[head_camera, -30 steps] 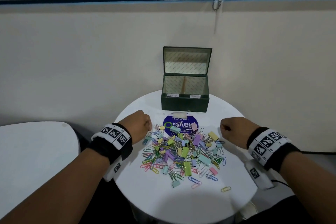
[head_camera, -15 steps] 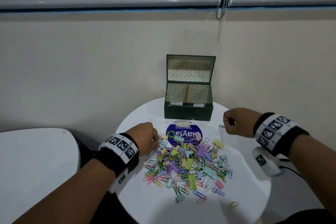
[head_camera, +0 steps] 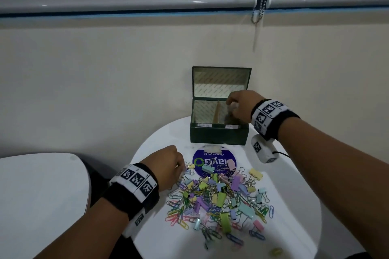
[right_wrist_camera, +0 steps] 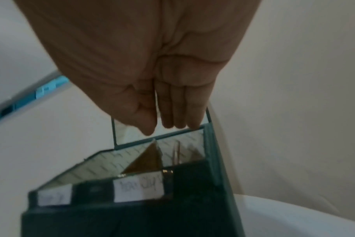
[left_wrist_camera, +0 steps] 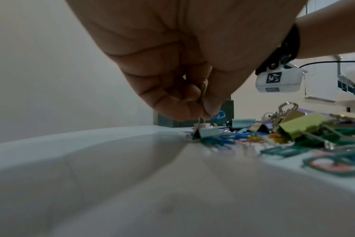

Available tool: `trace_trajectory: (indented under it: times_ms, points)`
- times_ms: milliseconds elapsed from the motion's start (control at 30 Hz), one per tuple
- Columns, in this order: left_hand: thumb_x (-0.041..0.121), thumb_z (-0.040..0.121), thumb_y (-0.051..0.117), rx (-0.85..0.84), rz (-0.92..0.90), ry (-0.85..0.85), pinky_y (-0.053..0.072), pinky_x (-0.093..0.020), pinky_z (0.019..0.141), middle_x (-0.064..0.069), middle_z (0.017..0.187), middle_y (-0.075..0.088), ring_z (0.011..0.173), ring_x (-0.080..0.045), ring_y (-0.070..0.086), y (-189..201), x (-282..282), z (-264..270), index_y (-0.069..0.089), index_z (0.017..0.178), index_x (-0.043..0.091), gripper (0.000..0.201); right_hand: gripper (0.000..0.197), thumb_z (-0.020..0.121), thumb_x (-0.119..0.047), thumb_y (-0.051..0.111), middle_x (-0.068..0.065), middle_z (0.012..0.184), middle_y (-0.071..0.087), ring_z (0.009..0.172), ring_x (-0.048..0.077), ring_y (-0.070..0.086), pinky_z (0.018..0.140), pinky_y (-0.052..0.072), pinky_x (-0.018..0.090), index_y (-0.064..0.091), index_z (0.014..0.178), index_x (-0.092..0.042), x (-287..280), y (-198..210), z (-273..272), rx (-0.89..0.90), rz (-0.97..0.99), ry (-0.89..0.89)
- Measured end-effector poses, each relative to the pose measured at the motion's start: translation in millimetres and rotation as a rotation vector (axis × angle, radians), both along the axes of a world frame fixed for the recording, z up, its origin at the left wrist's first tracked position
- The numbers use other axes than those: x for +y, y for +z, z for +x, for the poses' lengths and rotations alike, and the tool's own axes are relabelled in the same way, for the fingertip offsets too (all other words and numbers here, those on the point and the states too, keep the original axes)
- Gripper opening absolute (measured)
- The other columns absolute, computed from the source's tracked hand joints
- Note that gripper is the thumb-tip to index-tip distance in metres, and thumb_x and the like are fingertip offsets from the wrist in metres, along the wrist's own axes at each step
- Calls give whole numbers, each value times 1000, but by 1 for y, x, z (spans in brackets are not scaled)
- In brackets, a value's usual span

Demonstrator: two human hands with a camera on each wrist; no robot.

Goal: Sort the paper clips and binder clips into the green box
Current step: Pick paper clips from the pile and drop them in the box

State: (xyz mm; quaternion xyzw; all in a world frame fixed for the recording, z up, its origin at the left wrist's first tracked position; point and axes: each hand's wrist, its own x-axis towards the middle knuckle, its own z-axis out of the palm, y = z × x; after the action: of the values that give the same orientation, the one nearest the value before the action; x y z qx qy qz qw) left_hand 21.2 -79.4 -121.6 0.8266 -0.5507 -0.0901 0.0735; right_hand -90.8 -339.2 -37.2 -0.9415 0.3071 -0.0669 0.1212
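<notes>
The green box (head_camera: 219, 135) stands open at the back of the round table, split by a brown divider (head_camera: 217, 112) and with its lid upright. My right hand (head_camera: 232, 106) hovers over the right compartment, fingers (right_wrist_camera: 178, 115) straight and pointing down, nothing held. A thin clip (right_wrist_camera: 176, 152) shows inside that compartment. A heap of pastel paper clips and binder clips (head_camera: 221, 195) lies mid-table. My left hand (head_camera: 179, 167) is at the heap's left edge. Its fingertips (left_wrist_camera: 192, 110) pinch the wire handle of a small pale binder clip (left_wrist_camera: 208, 132) resting on the table.
The white round table (head_camera: 294, 206) ends close behind the box at a beige wall. A blue round sticker (head_camera: 214, 160) lies between box and heap. A second white table (head_camera: 42, 195) stands to the left. One yellow clip (head_camera: 275, 251) lies alone near the front edge.
My right hand rose from beside the heap to above the box's right compartment and its fingers straightened. My left hand moved to the heap's left edge and pinched a binder clip.
</notes>
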Motion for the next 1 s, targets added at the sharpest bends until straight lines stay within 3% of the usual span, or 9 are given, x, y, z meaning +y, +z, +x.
trace_trajectory:
  times_ms: [67,133,200,267,367,600,800,933,1000]
  points:
    - [33,98,52,0,-16,-2,42,-23,71,7,92,46,76,-11,54,1,0,1,70,97,26,19,21,91,-17,61,1,127,61,112,24,60,88,48,29,64,109,-27,4,-4,-20,-162,2,3]
    - [29,98,52,12,-28,-10,45,-25,72,6,94,48,78,-12,57,3,1,2,70,97,26,19,11,90,-13,60,-2,107,64,96,19,62,88,53,32,62,91,-25,12,-12,-48,-217,-6,66]
    - [27,98,51,12,-31,-40,47,-26,77,7,95,49,81,-13,58,7,2,3,71,98,27,21,14,91,-15,57,-8,89,63,83,12,60,86,55,33,60,82,-25,20,-24,-80,-28,27,156]
    - [25,98,50,-11,-6,-86,43,-23,76,9,93,49,81,-10,55,19,-2,3,69,95,27,20,18,89,-14,53,-14,85,64,82,9,60,82,50,23,64,82,-27,26,-38,-108,233,75,202]
    - [27,98,53,-42,-32,-104,35,-22,70,13,86,46,72,-2,48,54,-19,3,60,86,31,14,30,83,-12,51,-17,86,70,83,4,61,80,47,17,64,74,-38,28,-58,-133,316,154,218]
    - [31,98,55,-41,-190,-45,38,-24,66,10,78,56,68,-4,52,96,-115,-6,56,73,28,25,24,76,-37,60,-21,95,60,91,0,59,89,52,26,66,100,-42,33,-81,-145,220,202,152]
    - [26,96,58,3,-138,-22,42,-24,76,-3,99,70,86,-20,62,71,-179,-23,67,86,21,15,8,84,-37,62,-17,86,67,82,1,60,80,54,26,64,89,-31,43,-86,-144,228,178,137]
    - [13,97,52,-41,-29,-82,40,-28,101,-3,136,60,121,-24,56,65,-181,-26,64,130,25,37,11,90,-23,54,-13,87,68,78,5,60,77,55,29,64,87,-25,37,-90,-135,177,148,112]
    - [9,96,53,-28,-69,-78,41,-31,103,-3,137,58,119,-24,57,69,-166,-26,62,131,31,43,9,91,-25,55,-9,91,65,83,14,60,79,55,32,63,89,-27,36,-88,-133,166,94,100]
